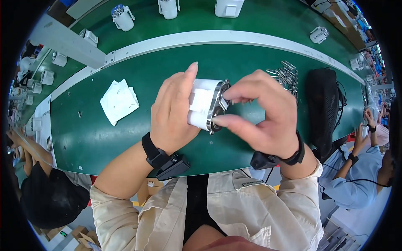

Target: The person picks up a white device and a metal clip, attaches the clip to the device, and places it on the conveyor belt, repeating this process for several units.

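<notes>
A white appliance body (202,101) with a shiny metal rim lies tipped on its side above the green table, its rim turned toward the right. Wrapped around its left end, my left hand (172,108) grips it, thumb raised along the top. My right hand (268,113) reaches to the rim, thumb and index finger touching the metal fittings (223,103) there. Whether those fingers pinch a small part cannot be made out. Behind my right hand lies a pile of thin metal parts (287,75).
A folded white cloth (119,101) rests at the left of the green table (92,146). A black mesh bag (321,108) with a cable lies at the right. Beyond a white rail (201,37), several white appliances (122,19) stand on a green belt. People sit at both sides.
</notes>
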A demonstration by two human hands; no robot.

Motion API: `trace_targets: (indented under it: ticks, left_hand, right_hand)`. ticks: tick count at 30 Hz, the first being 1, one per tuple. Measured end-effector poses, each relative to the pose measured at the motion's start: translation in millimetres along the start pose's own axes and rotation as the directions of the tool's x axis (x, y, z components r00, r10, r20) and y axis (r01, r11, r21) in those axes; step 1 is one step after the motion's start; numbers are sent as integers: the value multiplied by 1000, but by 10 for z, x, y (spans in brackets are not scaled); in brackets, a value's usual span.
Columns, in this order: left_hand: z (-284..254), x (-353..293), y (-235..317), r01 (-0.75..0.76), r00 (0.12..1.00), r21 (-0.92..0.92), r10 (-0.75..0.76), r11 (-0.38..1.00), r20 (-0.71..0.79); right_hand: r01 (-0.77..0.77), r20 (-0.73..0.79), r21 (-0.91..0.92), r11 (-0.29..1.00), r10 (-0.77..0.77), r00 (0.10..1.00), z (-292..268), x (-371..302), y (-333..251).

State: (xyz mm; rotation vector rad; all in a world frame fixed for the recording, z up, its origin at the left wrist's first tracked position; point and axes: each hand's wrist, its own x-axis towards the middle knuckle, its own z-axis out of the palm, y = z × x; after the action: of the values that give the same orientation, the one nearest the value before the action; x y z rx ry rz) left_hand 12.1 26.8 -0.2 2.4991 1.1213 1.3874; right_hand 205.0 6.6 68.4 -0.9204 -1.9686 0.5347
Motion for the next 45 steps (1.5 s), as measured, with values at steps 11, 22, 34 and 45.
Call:
trace_targets:
  ticks: [11,22,34,45]
  left_hand:
    - [17,-67,7,89,996,-34,-88,995,23]
    - [-8,-135,38,238,968,-191,-216,952,132]
    - [-28,-128,16,230,971,-217,-208,949,118]
    - [-114,-244,-41,224,974,-259,-224,939,30]
  right_hand:
    - [-235,-25,82,968,238,971,38,-101,19]
    - [-413,72,466,783,431,899,134,-124,149]
    - [-107,-102,213,971,131,986,297,-184,289]
    - [-2,-251,-9,1000,0,968,523,-195,131]
